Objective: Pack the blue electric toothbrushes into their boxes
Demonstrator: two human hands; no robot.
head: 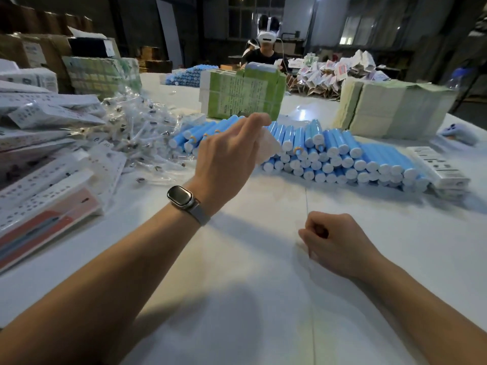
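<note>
Left hand (226, 154) is up over the white table (237, 299), fingers pinching a flimsy clear wrapper (268, 146), right in front of the stacked blue toothbrushes (329, 151). Right hand (334, 241) rests on the table, curled into a loose empty fist. Boxes (438, 165) sit beside the stack's right end.

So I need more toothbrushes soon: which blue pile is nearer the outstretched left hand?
The big stack of blue toothbrushes just beyond the left hand; the other blue pile lies far back.

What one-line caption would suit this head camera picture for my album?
Left hand reaches toward stacked blue toothbrushes while the right hand rests fisted on the white table.
</note>
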